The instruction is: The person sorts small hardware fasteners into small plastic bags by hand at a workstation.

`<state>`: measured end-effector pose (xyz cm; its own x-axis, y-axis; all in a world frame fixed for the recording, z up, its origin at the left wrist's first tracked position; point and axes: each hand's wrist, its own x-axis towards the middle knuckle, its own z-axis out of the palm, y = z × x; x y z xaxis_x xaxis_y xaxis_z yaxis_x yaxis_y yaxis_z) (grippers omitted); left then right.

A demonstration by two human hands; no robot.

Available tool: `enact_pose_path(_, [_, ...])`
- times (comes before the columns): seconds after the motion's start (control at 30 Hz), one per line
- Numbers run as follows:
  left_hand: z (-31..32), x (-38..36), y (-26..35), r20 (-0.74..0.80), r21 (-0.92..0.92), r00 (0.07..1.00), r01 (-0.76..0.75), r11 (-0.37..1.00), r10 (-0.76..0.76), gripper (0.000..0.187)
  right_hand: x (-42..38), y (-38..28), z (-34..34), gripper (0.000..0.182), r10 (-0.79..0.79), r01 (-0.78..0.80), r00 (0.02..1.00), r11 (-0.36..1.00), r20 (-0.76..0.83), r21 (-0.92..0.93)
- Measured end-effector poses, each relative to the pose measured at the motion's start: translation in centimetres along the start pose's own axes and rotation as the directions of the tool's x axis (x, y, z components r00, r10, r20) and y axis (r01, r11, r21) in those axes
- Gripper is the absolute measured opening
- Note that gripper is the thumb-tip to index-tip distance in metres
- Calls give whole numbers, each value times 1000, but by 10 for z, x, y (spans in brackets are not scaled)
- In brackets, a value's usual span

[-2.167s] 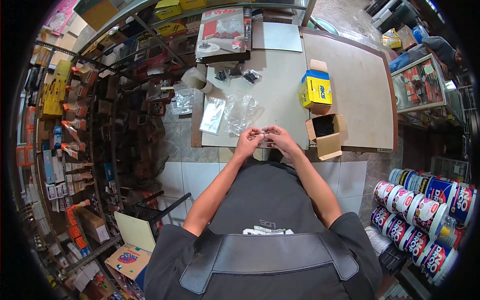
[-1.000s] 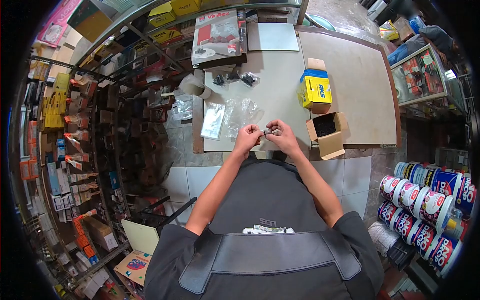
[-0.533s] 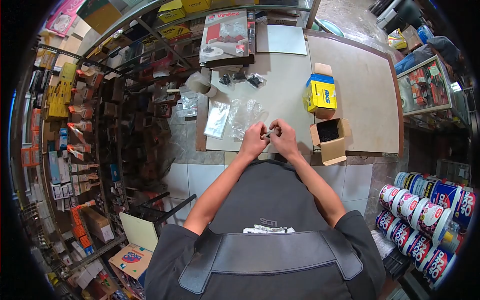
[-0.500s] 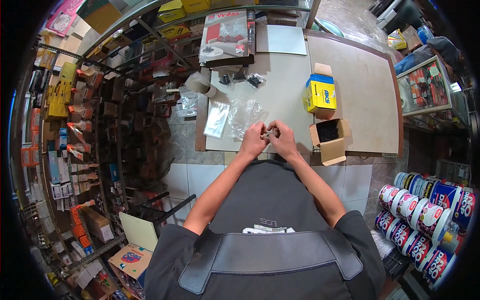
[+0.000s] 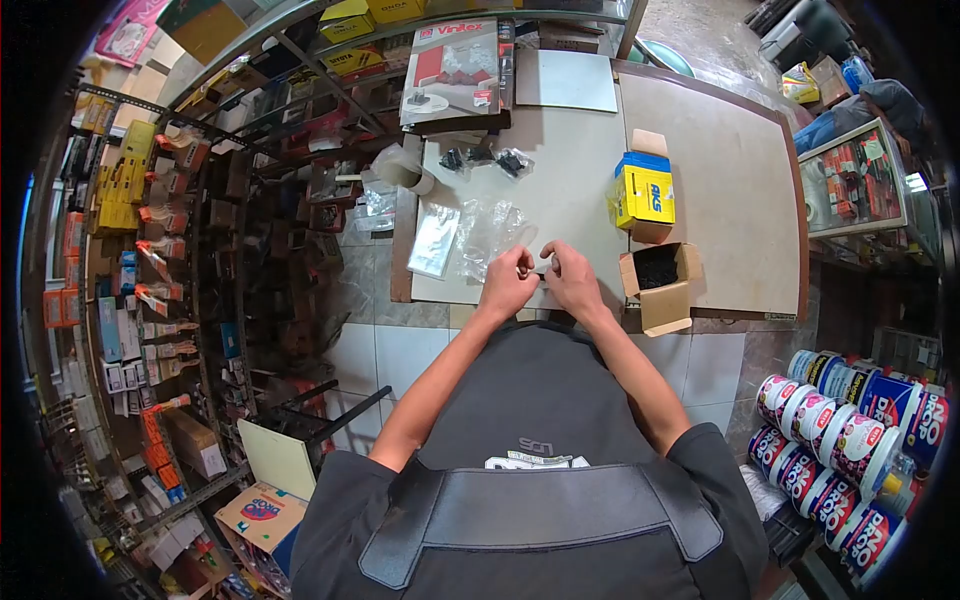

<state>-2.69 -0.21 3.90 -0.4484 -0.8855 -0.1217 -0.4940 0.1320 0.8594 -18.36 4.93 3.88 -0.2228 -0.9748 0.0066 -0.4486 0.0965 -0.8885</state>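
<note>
My left hand point(image 5: 511, 284) is closed, thumb and fingers pinched together at the table's front edge. Beside it, my right hand point(image 5: 571, 278) curls inward with its fingers closed. A small dark thing shows in the narrow gap between the hands, too small to name. Clear plastic bags point(image 5: 495, 235) lie just beyond my left hand, with a stack of flat clear bags point(image 5: 433, 240) to their left. Right of my right hand stands an open cardboard box point(image 5: 668, 305) filled with small black pieces point(image 5: 657, 266). Small clear packets with black contents point(image 5: 514, 163) lie farther back.
A yellow and blue AKS box point(image 5: 650, 195) stands open behind the cardboard box. Toward the back are a Vinilex box point(image 5: 452, 70), a white board point(image 5: 566, 80) and a translucent cup point(image 5: 400, 168). Stocked shelves rise at left; paint tubs point(image 5: 835, 440) are stacked at right.
My hands have moved slightly apart; the right has shifted a little to the right. A dark bit now shows between them. The view has shifted slightly.
</note>
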Motion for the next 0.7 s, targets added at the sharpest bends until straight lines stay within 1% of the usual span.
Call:
enact_pose_path(0.07, [-3,4,0,-71,-151,985,142,978,-154,22,1,4,-2,22,10,-12,999,999,48,34])
enact_pose_path(0.1, [-4,5,-6,-74,-151,985,143,978,-156,22,1,4,-1,22,9,-10,999,999,50,35])
enact_pose_path(0.17, [-13,6,-13,52,-16,996,78,997,-77,22,1,5,1,22,169,-192,980,935,102,298])
enact_pose_path(0.2, [-18,6,-13,162,19,983,85,996,-87,23,0,5,0,22,168,-191,981,936,101,297])
enact_pose_path(0.27, [-19,6,-2,181,37,979,84,996,-89,23,-1,5,-1,25,187,-209,975,955,118,213])
enact_pose_path(0.3, [-21,7,7,202,54,975,82,995,-91,23,0,8,-1,25,185,-207,976,955,117,212])
enact_pose_path(0.37, [-22,10,15,190,29,978,77,997,-81,23,4,12,-5,29,184,-193,981,945,60,265])
enact_pose_path(0.4, [-22,10,16,137,45,989,40,998,-46,21,4,13,-7,29,182,-192,981,945,62,263])
enact_pose_path(0.43, [-23,10,16,84,65,996,6,998,-11,20,4,14,-10,32,180,-206,977,929,111,306])
enact_pose_path(0.47, [-24,10,17,79,65,997,9,998,-14,20,4,14,-11,35,175,-222,971,911,163,348])
enact_pose_path(0.5, [-26,11,17,90,10,996,27,1000,-28,18,5,17,-12,35,172,-221,971,911,167,348])
enact_pose_path(0.53, [-26,12,17,103,-46,994,48,998,-43,16,5,20,-12,40,152,-238,966,841,208,486])
enact_pose_path(0.57, [-29,11,21,102,-47,994,51,998,-46,16,5,22,-13,45,128,-256,961,749,245,612])
enact_pose_path(0.6, [-34,11,25,152,-150,982,137,979,-114,13,7,10,-21,45,128,-257,960,748,247,611])
enact_pose_path(0.63, [-36,11,28,210,-247,962,225,943,-175,11,7,-2,-34,48,51,-163,961,898,271,409])
enact_pose_path(0.67, [-35,12,27,165,-241,982,133,961,-94,9,7,-11,-41,51,-17,-42,951,982,310,183])
enact_pose_path(0.7, [-33,12,25,168,-242,981,133,961,-94,9,6,-10,-42,51,-14,-44,951,982,309,182])
